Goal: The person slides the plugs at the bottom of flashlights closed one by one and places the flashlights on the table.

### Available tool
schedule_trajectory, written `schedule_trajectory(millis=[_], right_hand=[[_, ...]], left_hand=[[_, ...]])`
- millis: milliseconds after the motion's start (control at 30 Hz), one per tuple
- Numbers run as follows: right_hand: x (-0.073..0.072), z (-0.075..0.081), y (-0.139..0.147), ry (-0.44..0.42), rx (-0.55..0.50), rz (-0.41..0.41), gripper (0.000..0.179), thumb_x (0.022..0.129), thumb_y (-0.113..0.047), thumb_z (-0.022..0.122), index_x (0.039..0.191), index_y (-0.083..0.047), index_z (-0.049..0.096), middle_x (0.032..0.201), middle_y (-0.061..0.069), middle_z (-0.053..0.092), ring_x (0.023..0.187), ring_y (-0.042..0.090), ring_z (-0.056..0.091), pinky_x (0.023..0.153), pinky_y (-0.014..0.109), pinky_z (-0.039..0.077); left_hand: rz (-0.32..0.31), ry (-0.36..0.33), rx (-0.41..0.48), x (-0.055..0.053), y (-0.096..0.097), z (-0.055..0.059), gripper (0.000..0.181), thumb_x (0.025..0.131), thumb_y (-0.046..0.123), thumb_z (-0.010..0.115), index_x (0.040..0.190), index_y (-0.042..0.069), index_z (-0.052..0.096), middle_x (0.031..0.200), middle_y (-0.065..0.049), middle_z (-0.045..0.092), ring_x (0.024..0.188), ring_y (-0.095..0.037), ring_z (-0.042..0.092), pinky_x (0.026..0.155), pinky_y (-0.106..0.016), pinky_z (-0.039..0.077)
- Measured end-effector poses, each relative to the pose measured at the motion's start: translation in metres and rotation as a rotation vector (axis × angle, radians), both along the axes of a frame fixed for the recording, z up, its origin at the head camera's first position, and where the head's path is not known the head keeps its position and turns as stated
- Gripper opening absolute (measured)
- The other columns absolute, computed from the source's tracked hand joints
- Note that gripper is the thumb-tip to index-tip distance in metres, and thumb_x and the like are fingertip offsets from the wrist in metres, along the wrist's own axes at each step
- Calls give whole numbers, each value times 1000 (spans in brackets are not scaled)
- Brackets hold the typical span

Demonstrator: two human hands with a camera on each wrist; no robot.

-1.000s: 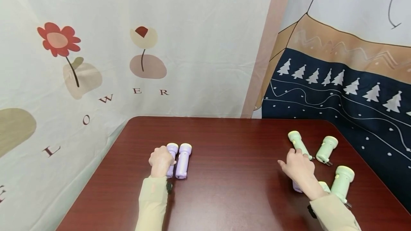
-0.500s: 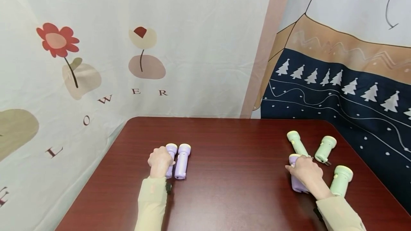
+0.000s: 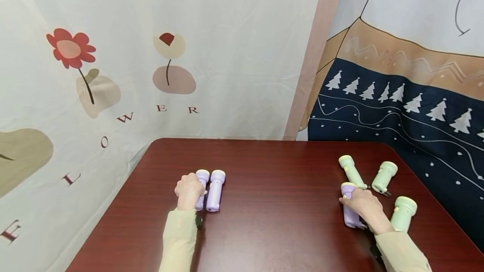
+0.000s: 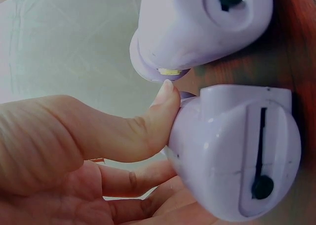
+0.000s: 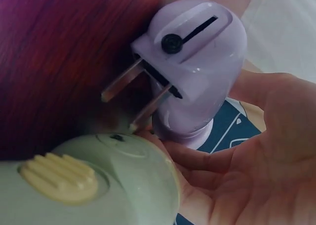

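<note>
On the left side of the table, my left hand (image 3: 189, 190) grips a lilac flashlight (image 3: 203, 175) that lies with its yellow-rimmed head away from me. The left wrist view has the thumb (image 4: 160, 118) on one side of its body (image 4: 222, 151) and fingers on the other. Just right of it lies a second lilac flashlight (image 3: 215, 191). Over on the right, my right hand (image 3: 364, 205) holds a third lilac flashlight (image 3: 349, 218) between thumb and fingers. Two metal plug prongs (image 5: 123, 80) stick out from its tail end in the right wrist view.
Pale green flashlights lie around my right hand: one behind it (image 3: 352, 172), one farther right (image 3: 384, 175), and one beside the forearm (image 3: 403, 211). A green flashlight with a yellow switch (image 5: 59, 178) fills the near corner of the right wrist view. Printed cloth (image 3: 242, 53) hangs behind the brown table (image 3: 272, 205).
My right hand has shifted right and slightly down from above the lilac flashlight, and its fingers have closed on it, so more of the flashlight shows. The left hand stays put.
</note>
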State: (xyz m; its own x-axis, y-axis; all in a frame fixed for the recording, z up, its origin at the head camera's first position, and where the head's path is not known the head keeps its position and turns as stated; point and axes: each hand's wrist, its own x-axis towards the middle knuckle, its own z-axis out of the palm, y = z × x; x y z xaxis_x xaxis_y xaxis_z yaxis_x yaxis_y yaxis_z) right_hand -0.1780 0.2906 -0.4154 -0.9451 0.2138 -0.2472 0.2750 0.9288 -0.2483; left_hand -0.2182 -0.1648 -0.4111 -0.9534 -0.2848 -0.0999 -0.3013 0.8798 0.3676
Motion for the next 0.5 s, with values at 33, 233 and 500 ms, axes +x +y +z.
schedule_trajectory(millis=[33, 233, 500], right_hand=[[0, 0, 0, -2, 1, 1, 57, 83, -39, 63, 99, 16, 58, 92, 33, 59, 75, 38, 59, 64, 47, 49], [-1, -1, 0, -8, 5, 19, 56, 83, -40, 62, 95, 15, 58, 86, 30, 60, 73, 38, 60, 66, 48, 49], [-2, -3, 1, -10, -27, 14, 54, 84, -38, 61, 91, 16, 57, 81, 27, 59, 69, 32, 61, 61, 40, 51]], left_hand=[[-1, 1, 0, 0, 0, 0, 46, 69, 19, 80, 100, -11, 64, 102, -34, 64, 89, -49, 64, 67, -52, 53], [-5, 1, 0, 1, 0, 1, 47, 69, 19, 79, 100, -11, 63, 101, -34, 64, 88, -48, 64, 66, -51, 52], [-5, -3, -2, 1, 0, 1, 47, 69, 19, 79, 99, -12, 63, 100, -34, 64, 88, -48, 64, 66, -51, 52]])
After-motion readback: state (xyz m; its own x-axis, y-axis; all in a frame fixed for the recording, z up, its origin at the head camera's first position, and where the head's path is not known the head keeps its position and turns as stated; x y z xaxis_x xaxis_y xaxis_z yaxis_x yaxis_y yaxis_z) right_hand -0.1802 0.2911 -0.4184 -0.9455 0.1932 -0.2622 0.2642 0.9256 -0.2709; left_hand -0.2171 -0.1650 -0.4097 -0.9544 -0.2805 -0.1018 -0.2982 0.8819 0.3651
